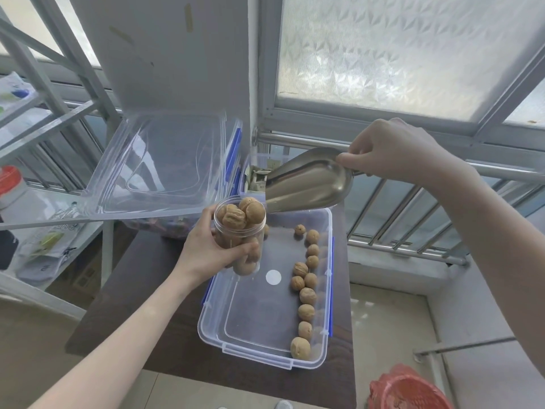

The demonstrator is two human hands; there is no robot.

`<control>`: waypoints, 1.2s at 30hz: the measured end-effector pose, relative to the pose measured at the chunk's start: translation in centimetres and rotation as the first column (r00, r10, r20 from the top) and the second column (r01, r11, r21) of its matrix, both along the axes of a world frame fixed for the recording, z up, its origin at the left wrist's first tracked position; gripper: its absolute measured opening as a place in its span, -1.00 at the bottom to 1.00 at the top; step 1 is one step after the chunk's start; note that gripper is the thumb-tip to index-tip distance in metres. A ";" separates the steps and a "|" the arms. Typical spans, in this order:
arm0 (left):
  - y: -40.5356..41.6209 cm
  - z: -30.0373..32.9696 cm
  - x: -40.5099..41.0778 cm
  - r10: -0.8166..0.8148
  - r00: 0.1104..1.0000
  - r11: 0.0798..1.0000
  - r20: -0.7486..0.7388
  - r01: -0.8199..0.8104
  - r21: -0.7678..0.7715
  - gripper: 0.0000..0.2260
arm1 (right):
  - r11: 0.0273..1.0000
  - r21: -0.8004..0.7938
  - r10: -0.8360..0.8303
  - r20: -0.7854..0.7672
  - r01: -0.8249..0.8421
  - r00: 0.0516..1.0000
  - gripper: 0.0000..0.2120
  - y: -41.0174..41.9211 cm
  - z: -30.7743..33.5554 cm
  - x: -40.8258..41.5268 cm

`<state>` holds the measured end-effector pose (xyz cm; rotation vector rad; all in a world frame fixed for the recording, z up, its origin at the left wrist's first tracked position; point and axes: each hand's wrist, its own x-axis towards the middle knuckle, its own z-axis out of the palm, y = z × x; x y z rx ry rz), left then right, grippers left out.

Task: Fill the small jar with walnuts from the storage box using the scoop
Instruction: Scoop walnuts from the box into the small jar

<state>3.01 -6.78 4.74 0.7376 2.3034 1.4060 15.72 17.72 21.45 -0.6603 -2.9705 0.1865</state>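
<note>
My left hand grips a small clear jar, held upright above the far left part of the storage box. Walnuts heap above the jar's rim. My right hand holds the handle of a steel scoop, tipped mouth-down with its lip just right of the jar's mouth. Whether anything is inside the scoop is hidden. Several walnuts lie in a line along the right side of the clear, blue-clipped box.
The box rests on a dark table. A clear lid leans up behind the jar. A white shelf rack with packets stands left, a window rail right, and a red basket lower right.
</note>
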 end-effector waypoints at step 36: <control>0.4 -4.1 0.3 -0.093 0.987 0.991 0.135 0.079 0.105 -0.18 | 0.214 -0.841 -0.482 0.351 0.497 0.802 -0.82 -9.0 -29.2 -2.3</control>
